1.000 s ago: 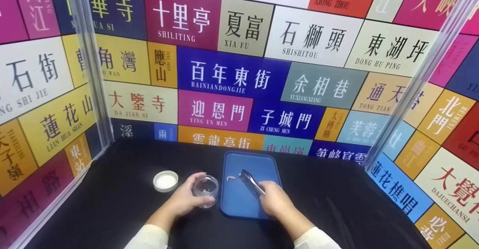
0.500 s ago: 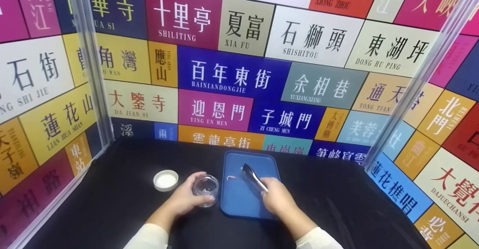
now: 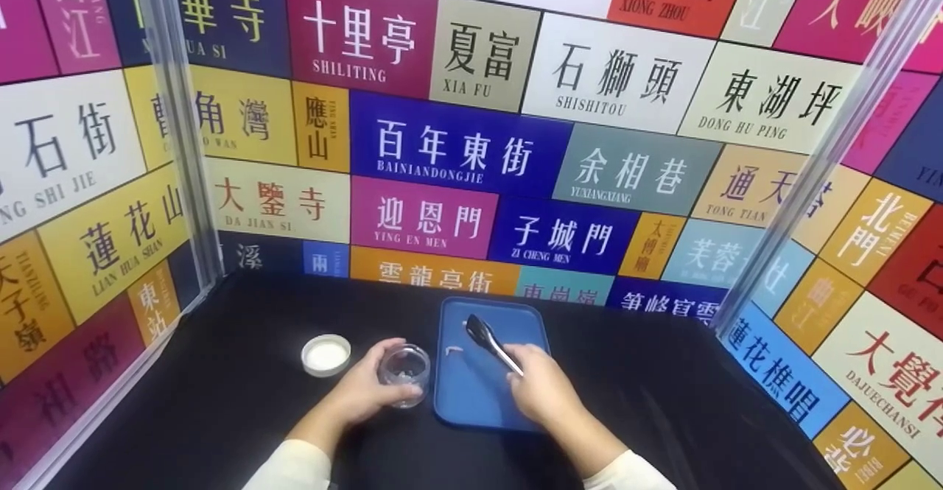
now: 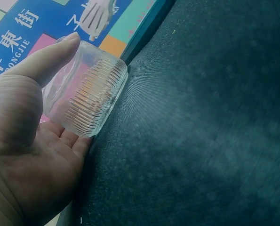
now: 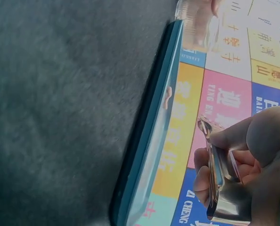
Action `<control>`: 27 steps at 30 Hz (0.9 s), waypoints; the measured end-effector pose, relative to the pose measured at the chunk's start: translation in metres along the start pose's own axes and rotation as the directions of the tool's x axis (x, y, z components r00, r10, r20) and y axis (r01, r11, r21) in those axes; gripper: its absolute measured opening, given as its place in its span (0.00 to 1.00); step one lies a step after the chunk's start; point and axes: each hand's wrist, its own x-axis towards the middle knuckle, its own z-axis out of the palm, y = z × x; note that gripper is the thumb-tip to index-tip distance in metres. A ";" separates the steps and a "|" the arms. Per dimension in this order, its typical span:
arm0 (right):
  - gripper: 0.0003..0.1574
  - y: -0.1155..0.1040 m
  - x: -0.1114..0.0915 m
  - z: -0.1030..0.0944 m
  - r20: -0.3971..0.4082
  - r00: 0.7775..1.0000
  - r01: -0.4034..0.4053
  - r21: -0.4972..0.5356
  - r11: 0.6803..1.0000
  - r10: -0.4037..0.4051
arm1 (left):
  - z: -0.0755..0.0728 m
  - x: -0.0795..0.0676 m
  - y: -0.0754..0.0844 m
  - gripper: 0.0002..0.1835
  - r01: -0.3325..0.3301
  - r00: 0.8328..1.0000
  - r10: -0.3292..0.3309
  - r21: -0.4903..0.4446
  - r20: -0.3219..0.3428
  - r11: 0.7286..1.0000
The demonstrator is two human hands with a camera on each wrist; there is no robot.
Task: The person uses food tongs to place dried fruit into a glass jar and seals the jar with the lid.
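In the head view my left hand (image 3: 372, 385) grips a clear ribbed jar (image 3: 405, 361), its open mouth upward, beside the left edge of a blue tray (image 3: 471, 401). A few small bits, too small to identify, show inside the jar. My right hand (image 3: 544, 387) holds metal tongs (image 3: 501, 351) with their tips over the far part of the tray. A small curved pinkish piece (image 3: 454, 350) lies left of the tongs. Another tiny pale bit (image 3: 465, 323) shows by the tips; whether they pinch it is unclear. The left wrist view shows thumb and fingers around the jar.
A round lid (image 3: 326, 356) with a white inside lies on the black-covered table (image 3: 243, 372), left of the jar. Behind the table stands a wall of colourful sign panels (image 3: 457, 151), with clear upright posts (image 3: 184, 144) at its corners.
The tongs' tips have moved toward the tray's far end and slightly left, away from the curved pinkish piece. My left hand and the jar have stayed in place.
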 end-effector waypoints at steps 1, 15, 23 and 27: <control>0.25 -0.001 0.000 0.000 -0.004 1.000 0.012 -0.001 1.000 -0.012 | 0.000 0.000 0.000 0.50 0.001 1.000 -0.001 0.005 -0.002 1.000; 0.29 -0.036 -0.012 0.000 0.045 0.992 0.112 0.061 0.992 -0.114 | -0.001 -0.001 0.001 0.50 0.018 1.000 -0.018 0.011 -0.013 1.000; 0.30 -0.054 -0.023 0.002 0.079 0.988 0.129 0.074 0.989 -0.134 | 0.000 0.000 0.000 0.50 0.009 1.000 -0.009 0.028 -0.015 1.000; 0.31 -0.059 -0.026 0.002 0.096 0.984 0.140 0.082 0.987 -0.148 | 0.000 -0.001 0.000 0.51 0.005 1.000 -0.005 0.031 -0.014 0.999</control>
